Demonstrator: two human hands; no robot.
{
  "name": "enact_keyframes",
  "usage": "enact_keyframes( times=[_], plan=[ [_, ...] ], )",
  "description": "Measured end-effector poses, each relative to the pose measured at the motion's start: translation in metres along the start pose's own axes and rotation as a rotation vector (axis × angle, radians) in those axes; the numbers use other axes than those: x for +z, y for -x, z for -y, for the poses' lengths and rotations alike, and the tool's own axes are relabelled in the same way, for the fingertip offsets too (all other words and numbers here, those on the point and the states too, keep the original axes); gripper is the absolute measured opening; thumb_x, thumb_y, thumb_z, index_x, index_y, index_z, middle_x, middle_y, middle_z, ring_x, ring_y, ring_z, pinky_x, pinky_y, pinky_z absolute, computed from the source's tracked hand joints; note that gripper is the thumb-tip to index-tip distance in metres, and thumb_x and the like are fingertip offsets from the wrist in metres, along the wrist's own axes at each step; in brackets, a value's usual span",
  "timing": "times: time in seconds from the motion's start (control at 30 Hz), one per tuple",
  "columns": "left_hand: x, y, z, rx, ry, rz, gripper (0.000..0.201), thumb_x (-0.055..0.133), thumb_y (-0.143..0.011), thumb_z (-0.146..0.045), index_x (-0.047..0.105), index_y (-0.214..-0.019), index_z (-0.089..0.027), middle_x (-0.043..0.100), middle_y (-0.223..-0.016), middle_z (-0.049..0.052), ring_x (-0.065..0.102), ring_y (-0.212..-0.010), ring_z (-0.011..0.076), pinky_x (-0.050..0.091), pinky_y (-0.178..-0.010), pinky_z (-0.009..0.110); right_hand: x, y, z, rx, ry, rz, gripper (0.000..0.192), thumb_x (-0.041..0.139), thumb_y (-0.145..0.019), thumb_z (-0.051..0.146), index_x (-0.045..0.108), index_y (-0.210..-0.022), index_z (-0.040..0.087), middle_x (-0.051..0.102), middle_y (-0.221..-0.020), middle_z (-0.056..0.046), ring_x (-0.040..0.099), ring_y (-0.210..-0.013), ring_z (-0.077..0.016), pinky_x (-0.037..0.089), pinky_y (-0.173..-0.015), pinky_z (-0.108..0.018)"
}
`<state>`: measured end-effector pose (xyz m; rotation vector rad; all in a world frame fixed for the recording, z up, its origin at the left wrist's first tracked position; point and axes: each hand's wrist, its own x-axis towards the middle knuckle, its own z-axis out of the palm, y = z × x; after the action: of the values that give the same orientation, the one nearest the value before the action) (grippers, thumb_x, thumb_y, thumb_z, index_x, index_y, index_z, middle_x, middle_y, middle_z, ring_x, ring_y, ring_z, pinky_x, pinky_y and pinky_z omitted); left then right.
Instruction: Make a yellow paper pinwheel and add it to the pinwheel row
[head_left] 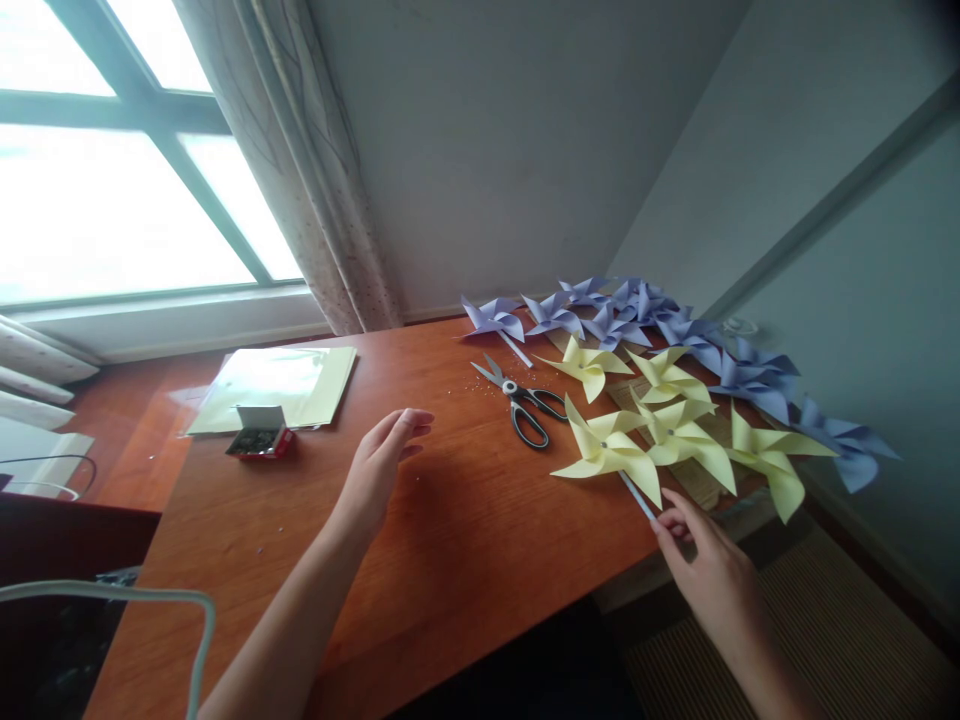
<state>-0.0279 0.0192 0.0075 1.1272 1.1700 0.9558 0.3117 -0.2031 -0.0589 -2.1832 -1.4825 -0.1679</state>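
A: Head view — pale yellow pinwheel (609, 447), four folded blades around a centre pin, lying flat near the right edge of the counter (450, 540), its thin stick (637, 497) running toward the near side.

B: The right hand (709, 570) pinches the near end of that stick. The left hand (379, 465) hovers over bare wood, fingers loosely spread, holding nothing.

A: Around it?

B: More yellow pinwheels (686, 420) just right, touching blades. Lilac pinwheels (645, 315) crowd the far right. Scissors (525, 405) lie just left of the held one, blades nearly closed. Far left, a small open box (259, 435) rests against yellow paper sheets (281, 385). Nothing lies between the hands.
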Motion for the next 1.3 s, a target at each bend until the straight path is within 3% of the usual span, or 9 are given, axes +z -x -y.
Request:
enact_keyframes(
  times=[0.17, 0.3, 0.43, 0.6, 0.7, 1.03, 1.3],
  plan=[
    [0.000, -0.001, 0.000, 0.003, -0.006, 0.005, 0.047, 0.063, -0.084, -0.062, 0.073, -0.095, -0.017, 0.071, -0.112, 0.011, 0.062, -0.111, 0.0278, 0.049, -0.087, 0.034, -0.014, -0.001, 0.004, -0.032, 0.024, -0.103, 0.040, 0.056, -0.096, 0.044, 0.063, -0.123, 0.016, 0.073, -0.084, -0.004, 0.069, -0.071, -0.0199, 0.051, -0.072, -0.031],
    [0.001, -0.002, 0.001, 0.024, -0.022, 0.013, 0.045, 0.062, -0.085, -0.060, 0.072, -0.096, -0.017, 0.071, -0.112, 0.010, 0.063, -0.110, 0.0270, 0.050, -0.086, 0.033, -0.024, -0.017, 0.037, -0.114, -0.017, -0.245, 0.028, 0.058, -0.097, 0.034, 0.068, -0.115, 0.015, 0.074, -0.089, -0.007, 0.069, -0.077, -0.0202, 0.052, -0.079, -0.031],
    [-0.001, -0.005, 0.007, 0.120, -0.138, 0.003, 0.046, 0.056, -0.088, -0.060, 0.070, -0.096, -0.017, 0.071, -0.108, 0.010, 0.065, -0.106, 0.0264, 0.052, -0.084, 0.034, -0.009, -0.062, 0.099, -0.314, -0.129, -0.061, 0.022, 0.057, -0.097, 0.028, 0.070, -0.110, 0.015, 0.074, -0.106, -0.011, 0.070, -0.092, -0.0217, 0.053, -0.086, -0.030],
    [-0.005, -0.012, 0.019, 0.289, -0.398, -0.055, 0.035, 0.060, -0.088, -0.051, 0.069, -0.095, -0.017, 0.073, -0.099, 0.008, 0.067, -0.095, 0.0239, 0.053, -0.086, 0.035, 0.026, -0.132, 0.167, -0.203, 0.165, 0.373, 0.022, 0.059, -0.093, 0.022, 0.069, -0.111, 0.015, 0.070, -0.111, -0.013, 0.064, -0.107, -0.0288, 0.048, -0.093, -0.036],
    [-0.007, -0.015, 0.024, 0.315, -0.447, -0.044, 0.030, 0.061, -0.088, -0.046, 0.069, -0.094, -0.018, 0.073, -0.099, 0.008, 0.069, -0.090, 0.0229, 0.054, -0.083, 0.035, 0.041, -0.153, 0.181, -0.167, 0.213, 0.413, 0.020, 0.058, -0.093, 0.020, 0.070, -0.106, 0.011, 0.070, -0.104, -0.017, 0.064, -0.103, -0.0311, 0.047, -0.087, -0.037],
    [-0.007, -0.011, 0.026, 0.383, -0.608, -0.022, 0.026, 0.055, -0.092, -0.041, 0.068, -0.100, -0.021, 0.073, -0.102, 0.008, 0.070, -0.089, 0.0218, 0.054, -0.078, 0.032, 0.061, -0.148, 0.184, -0.182, 0.187, 0.386, 0.021, 0.052, -0.094, 0.014, 0.071, -0.103, 0.013, 0.069, -0.099, -0.018, 0.063, -0.093, -0.0272, 0.045, -0.080, -0.036],
    [-0.006, -0.008, 0.027, 0.425, -0.791, -0.045, 0.021, 0.053, -0.092, -0.038, 0.066, -0.101, -0.023, 0.072, -0.098, 0.007, 0.068, -0.084, 0.0219, 0.050, -0.076, 0.032, 0.073, -0.119, 0.219, -0.261, -0.016, 0.360, 0.015, 0.063, -0.091, 0.023, 0.069, -0.104, 0.017, 0.065, -0.101, -0.015, 0.061, -0.094, -0.0261, 0.047, -0.080, -0.034]
  ],
)
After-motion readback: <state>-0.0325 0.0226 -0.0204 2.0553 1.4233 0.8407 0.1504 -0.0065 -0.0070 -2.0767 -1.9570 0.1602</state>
